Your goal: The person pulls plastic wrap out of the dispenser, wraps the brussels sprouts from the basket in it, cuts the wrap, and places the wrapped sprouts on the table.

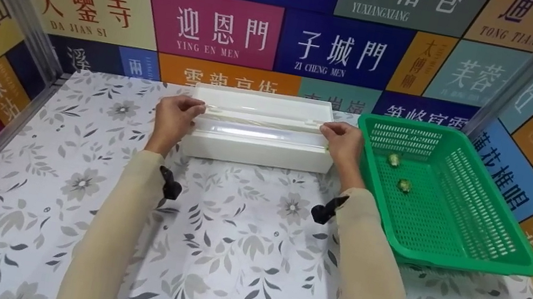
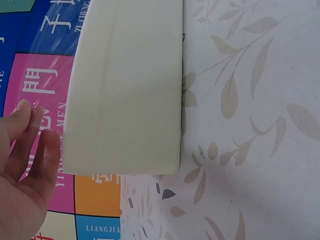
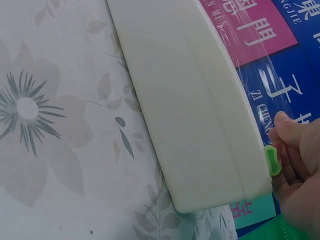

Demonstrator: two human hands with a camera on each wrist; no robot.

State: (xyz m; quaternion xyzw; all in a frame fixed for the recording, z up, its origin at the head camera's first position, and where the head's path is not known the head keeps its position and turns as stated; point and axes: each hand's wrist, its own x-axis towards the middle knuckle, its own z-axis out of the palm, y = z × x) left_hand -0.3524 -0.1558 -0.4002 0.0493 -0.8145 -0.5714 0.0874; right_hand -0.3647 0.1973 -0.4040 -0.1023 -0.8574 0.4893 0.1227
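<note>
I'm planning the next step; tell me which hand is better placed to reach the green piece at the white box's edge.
Probably the right hand: it is close beside the green piece, while the left hand is at the opposite end of the white box.

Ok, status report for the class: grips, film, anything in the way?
Left grip, right grip pinching clear film. Film stretched between them at open white box. Possible snag: green basket close by right sleeve.
</note>
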